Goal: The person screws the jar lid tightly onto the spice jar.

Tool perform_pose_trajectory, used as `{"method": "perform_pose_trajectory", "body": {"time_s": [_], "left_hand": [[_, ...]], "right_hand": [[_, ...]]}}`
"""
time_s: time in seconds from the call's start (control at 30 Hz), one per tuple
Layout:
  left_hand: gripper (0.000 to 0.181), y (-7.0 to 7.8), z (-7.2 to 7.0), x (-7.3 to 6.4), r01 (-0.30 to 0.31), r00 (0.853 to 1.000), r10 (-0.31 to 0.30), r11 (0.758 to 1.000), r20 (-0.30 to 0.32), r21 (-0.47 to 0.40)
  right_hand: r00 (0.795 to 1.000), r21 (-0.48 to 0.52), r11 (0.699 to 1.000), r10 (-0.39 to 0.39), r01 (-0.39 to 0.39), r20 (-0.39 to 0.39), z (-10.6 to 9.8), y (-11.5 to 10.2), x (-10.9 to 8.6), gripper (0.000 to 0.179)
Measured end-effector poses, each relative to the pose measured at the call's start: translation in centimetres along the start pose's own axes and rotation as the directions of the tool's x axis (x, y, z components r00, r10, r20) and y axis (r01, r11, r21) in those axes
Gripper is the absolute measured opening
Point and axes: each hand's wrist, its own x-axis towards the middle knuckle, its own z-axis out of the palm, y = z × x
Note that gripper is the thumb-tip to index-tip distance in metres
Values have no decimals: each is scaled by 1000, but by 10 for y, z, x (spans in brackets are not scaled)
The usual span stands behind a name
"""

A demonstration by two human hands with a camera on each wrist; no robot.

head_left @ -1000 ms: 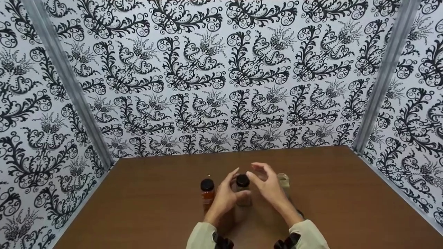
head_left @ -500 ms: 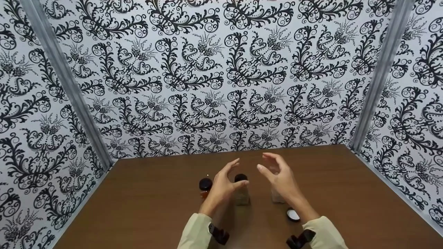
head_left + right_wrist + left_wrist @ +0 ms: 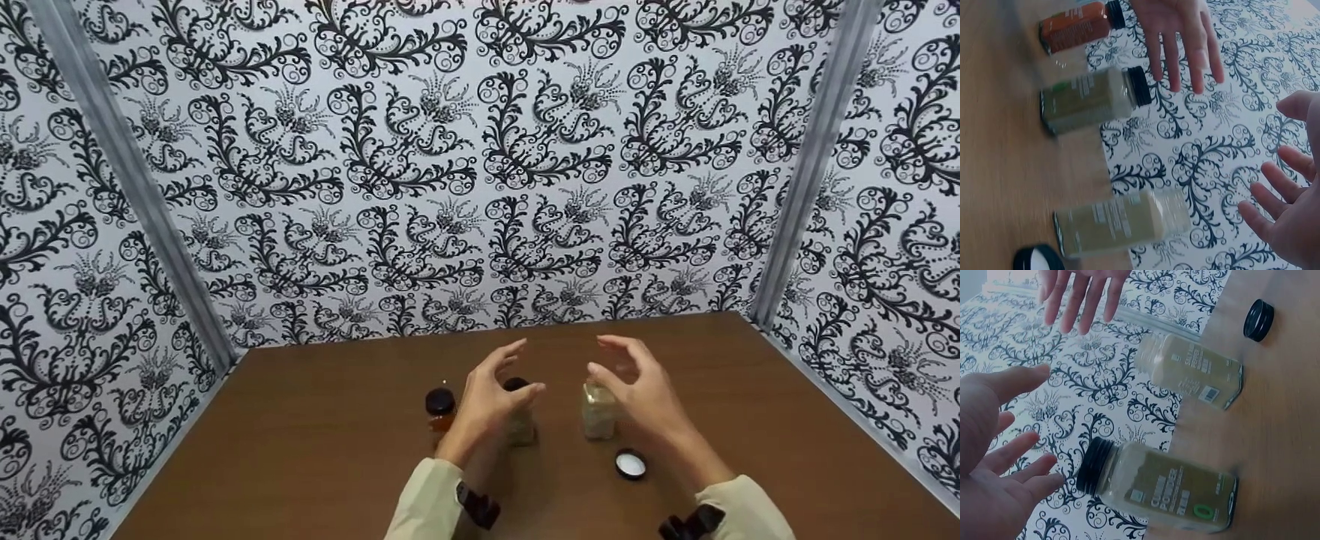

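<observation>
My left hand [image 3: 484, 409] hovers with loosely curved fingers beside a black-capped spice jar [image 3: 1171, 486], which stands upright and is labelled as cumin powder. Nothing is in that hand; in the head view it partly covers the jar. My right hand [image 3: 651, 394], also holding nothing, is raised by an uncapped glass jar [image 3: 598, 420] of pale powder. In the right wrist view, this open jar's threaded neck [image 3: 1174, 211] is bare. A black lid [image 3: 631, 465] with a white inner face lies upturned on the table in front of it.
To the left of my left hand stands another black-capped jar [image 3: 440, 409], with orange-red contents [image 3: 1075, 27]. All the jars are on a brown wooden table [image 3: 322, 450]. Patterned black-and-white panels [image 3: 420, 165] enclose its back and sides.
My hands have drawn away from the capped middle jar. The right hand has moved to the right, over by the uncapped jar, and the lid on the table has come into view.
</observation>
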Motion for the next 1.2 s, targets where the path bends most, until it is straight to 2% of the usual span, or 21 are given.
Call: {"method": "perform_pose_trajectory", "body": {"time_s": [0.37,0.7,1.0,1.2], "left_hand": [[67,8,21,5,-63,998,63,997,6,-44],[67,14,37,8,-69,997,70,997,27,-41],[67,16,56,8,-85,995,82,994,55,67],[68,15,70,9,-75,996,72,995,62,58]], "right_hand": [[1000,-72,997,-17,15,-15,-22,7,-11,46],[995,-143,987,-88,79,-56,-33,13,-13,39],[992,-168,982,-101,88,-71,-40,24,-18,38],[996,-227,973,-65,49,-64,-44,31,-21,43]]}}
